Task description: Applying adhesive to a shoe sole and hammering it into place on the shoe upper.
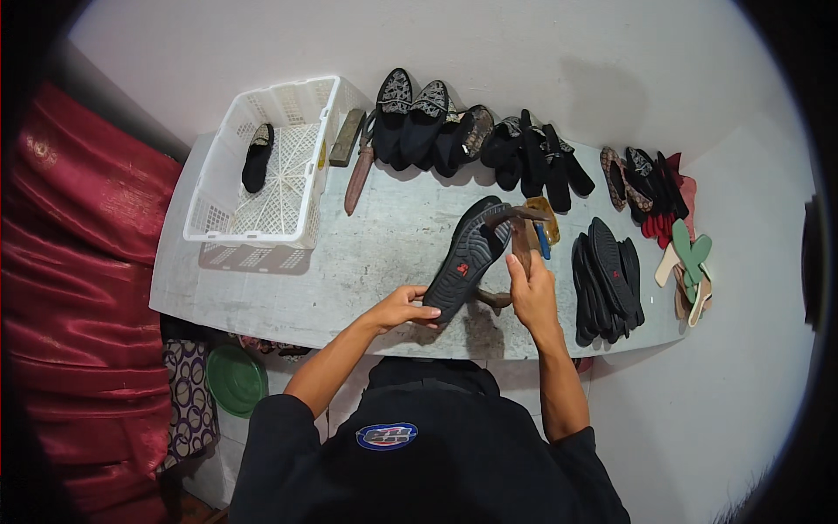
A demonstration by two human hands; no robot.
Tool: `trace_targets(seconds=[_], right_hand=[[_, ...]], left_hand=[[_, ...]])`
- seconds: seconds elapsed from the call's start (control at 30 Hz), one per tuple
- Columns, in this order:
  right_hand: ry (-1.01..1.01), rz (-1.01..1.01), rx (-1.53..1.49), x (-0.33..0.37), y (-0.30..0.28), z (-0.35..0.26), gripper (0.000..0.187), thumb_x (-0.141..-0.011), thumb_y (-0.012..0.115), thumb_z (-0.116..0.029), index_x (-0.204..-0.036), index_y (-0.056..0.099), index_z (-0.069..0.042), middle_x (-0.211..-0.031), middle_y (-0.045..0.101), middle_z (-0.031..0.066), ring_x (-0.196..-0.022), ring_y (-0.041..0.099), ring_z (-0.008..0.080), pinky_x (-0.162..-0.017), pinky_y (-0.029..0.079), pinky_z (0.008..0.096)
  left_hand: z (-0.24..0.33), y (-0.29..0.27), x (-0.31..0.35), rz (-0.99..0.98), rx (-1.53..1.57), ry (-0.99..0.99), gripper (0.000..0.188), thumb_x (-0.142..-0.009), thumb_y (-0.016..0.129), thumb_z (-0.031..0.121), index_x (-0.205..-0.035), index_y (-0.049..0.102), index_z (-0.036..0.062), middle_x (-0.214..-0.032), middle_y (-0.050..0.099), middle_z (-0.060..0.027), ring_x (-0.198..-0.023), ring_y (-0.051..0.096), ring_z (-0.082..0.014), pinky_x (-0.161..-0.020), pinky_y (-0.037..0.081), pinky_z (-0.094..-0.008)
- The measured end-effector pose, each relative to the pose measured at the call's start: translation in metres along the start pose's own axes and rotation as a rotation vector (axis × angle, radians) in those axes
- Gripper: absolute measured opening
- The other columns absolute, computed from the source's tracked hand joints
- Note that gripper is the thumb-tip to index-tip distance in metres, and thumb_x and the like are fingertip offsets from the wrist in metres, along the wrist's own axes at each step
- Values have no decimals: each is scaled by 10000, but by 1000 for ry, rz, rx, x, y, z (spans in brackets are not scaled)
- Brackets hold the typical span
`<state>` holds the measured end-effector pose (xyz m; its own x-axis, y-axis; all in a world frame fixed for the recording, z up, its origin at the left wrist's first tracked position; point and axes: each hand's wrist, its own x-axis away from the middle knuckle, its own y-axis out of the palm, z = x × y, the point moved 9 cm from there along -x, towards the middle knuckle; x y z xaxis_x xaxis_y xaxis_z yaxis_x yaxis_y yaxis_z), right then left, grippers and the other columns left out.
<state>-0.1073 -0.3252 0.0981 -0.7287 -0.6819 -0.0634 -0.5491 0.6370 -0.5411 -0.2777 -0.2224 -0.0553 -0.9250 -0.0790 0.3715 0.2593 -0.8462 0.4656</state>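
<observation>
My left hand (397, 310) grips the heel end of a black shoe (457, 272), its ribbed sole with a small red mark turned up. The fingers go under the sole edge and the thumb lies on top. In my right hand (534, 293) is a hammer (524, 234), held by its wooden handle. Its dark metal head lies over the toe end of the sole; whether the two touch, I cannot tell. Below the shoe, part of a curved dark metal piece (494, 299) shows, perhaps a shoe anvil; the rest is hidden.
A white plastic crate (253, 237) with one shoe (257, 159) stands at the left. Knife (359, 179), grey block (347, 137) and several patterned shoes (419, 122) line the back. Rightward are a yellow container (550, 214), stacked black soles (608, 271) and green insole pieces (690, 253).
</observation>
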Motion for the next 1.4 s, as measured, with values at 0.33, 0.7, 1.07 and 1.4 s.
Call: trace_targets(seconds=[0.33,0.7,1.07,1.4], right_hand=[[-39,-24,142,15,15,6,283,-920,582,-236,-887,487,29,-684,589,295,-691,586,506,-570,431,499],[-49,106,-18,26,9,-15,243,-919,593,-195,-913,496,27,-710,606,270,-674,659,395,-559,454,423],[36,-49,-35,23,8,-11,210,-924,574,-176,-879,520,22,-665,608,226,-602,635,367,-533,434,424],[23,-88,59,20,5,-12,242,-930,569,-200,-866,504,23,-623,572,232,-577,604,407,-517,418,431]], left_hand=[[22,1,-25,252,133,85,367,-835,719,115,-1128,586,-60,-953,678,-112,-755,674,-148,-634,573,-231],[22,-4,-18,416,182,118,259,-855,701,127,-1016,610,-54,-901,671,-127,-718,681,-182,-624,576,-241],[25,0,-13,446,174,118,305,-880,684,188,-992,602,-84,-893,653,-143,-690,681,-195,-619,582,-239],[13,-6,-26,335,271,85,412,-844,721,209,-1088,537,-68,-909,644,-140,-783,683,-210,-673,582,-295]])
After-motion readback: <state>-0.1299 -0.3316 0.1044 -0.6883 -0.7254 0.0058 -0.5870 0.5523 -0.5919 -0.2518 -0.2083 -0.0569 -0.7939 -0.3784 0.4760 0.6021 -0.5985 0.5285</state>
